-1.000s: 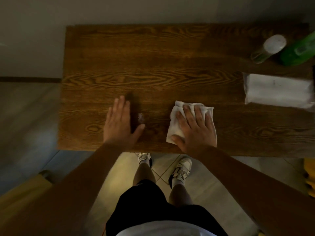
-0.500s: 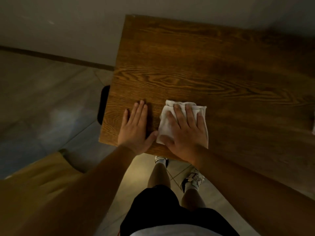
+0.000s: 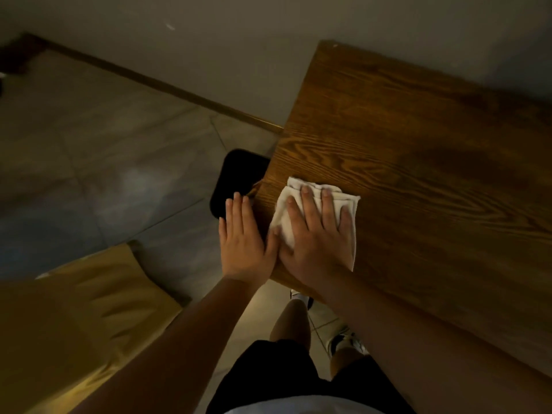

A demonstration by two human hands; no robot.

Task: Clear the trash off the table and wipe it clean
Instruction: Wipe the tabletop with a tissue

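The right hand (image 3: 316, 234) lay flat, fingers spread, pressing a folded white cloth (image 3: 348, 204) onto the bench (image 3: 418, 162) near its left edge. The left hand (image 3: 243, 237), open and empty, hung just past that edge above a black bin (image 3: 236, 177).

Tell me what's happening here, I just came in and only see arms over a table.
A person is wiping a wooden table. The right hand presses flat on a folded white cloth near the table's left edge. The left hand is held open beside that edge, above a black bin on the floor. The visible tabletop holds nothing else.
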